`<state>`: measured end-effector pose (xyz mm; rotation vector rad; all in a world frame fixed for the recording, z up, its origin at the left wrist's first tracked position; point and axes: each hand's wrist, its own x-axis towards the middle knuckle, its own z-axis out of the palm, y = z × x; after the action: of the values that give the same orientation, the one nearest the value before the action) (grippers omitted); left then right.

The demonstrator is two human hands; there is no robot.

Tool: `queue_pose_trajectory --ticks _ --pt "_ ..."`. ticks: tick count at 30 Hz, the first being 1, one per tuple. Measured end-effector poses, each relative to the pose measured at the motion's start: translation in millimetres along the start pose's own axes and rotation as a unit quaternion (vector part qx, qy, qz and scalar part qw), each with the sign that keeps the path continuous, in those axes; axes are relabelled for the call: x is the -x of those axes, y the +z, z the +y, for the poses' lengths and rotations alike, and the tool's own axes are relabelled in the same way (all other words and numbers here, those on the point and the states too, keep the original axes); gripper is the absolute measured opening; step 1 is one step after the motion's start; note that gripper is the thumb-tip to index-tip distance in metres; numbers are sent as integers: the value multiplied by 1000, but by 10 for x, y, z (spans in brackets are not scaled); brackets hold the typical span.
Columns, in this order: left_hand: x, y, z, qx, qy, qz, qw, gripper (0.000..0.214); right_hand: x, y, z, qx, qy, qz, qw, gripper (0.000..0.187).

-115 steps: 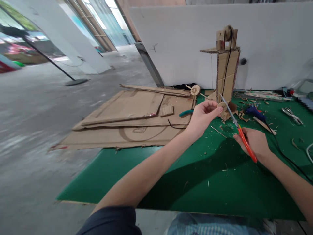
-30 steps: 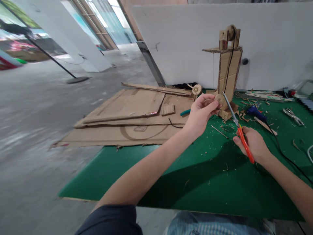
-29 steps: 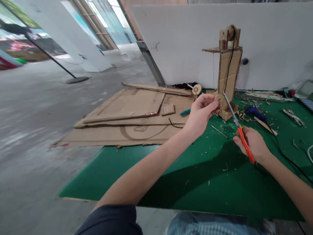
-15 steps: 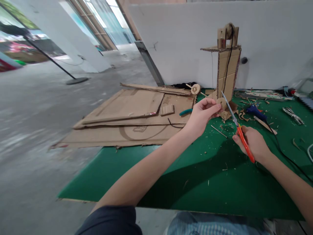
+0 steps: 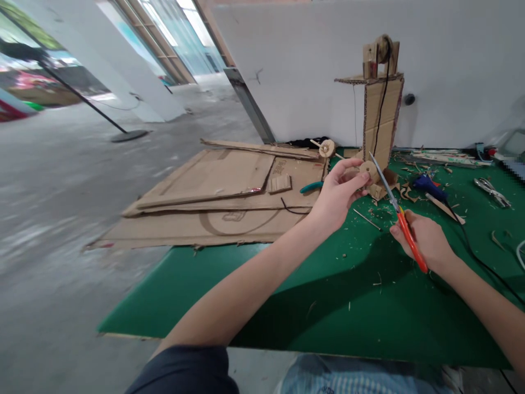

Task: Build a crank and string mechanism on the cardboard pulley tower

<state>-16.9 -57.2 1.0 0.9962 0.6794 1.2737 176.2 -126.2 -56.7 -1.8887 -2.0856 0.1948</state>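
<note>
Between the thumb and fingers of my left hand is a small round cardboard disc with a hole in it. My right hand grips scissors by their orange-red handles. Their blades point up and away, close beside the disc's right edge; whether they touch it I cannot tell. Just behind both hands stands a cardboard tower with a wheel on top and a black cord hanging down its front. A thin stick lies on the green table below the disc.
Flat cardboard sheets cover the table's left part, with a small cardboard block on them. A teal-handled tool lies beside my left wrist. On the right are a blue glue gun with its cord, cardboard scraps and a metal tool.
My left hand has turned the disc slightly, so more of its face shows, and shifted it a little left. The scissors stay almost where they were.
</note>
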Motion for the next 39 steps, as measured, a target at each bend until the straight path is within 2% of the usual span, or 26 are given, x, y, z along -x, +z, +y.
queue_pose_trajectory --ticks 4,14,19,31,39 --pt "26 24 27 -1 -12 -1 1000 22 -1 0 -6 10 4 2 1000 36" --pt "48 46 30 33 -64 18 997 23 7 8 -6 0 4 7 1000 35" --pt "65 68 22 31 -77 5 997 24 8 10 -2 2 5 7 1000 36" --pt "40 13 -22 -46 -32 -1 998 18 -16 -30 -36 65 15 -12 998 43" --pt "49 26 -42 -48 -36 3 998 22 -13 18 -39 95 30 4 995 46"
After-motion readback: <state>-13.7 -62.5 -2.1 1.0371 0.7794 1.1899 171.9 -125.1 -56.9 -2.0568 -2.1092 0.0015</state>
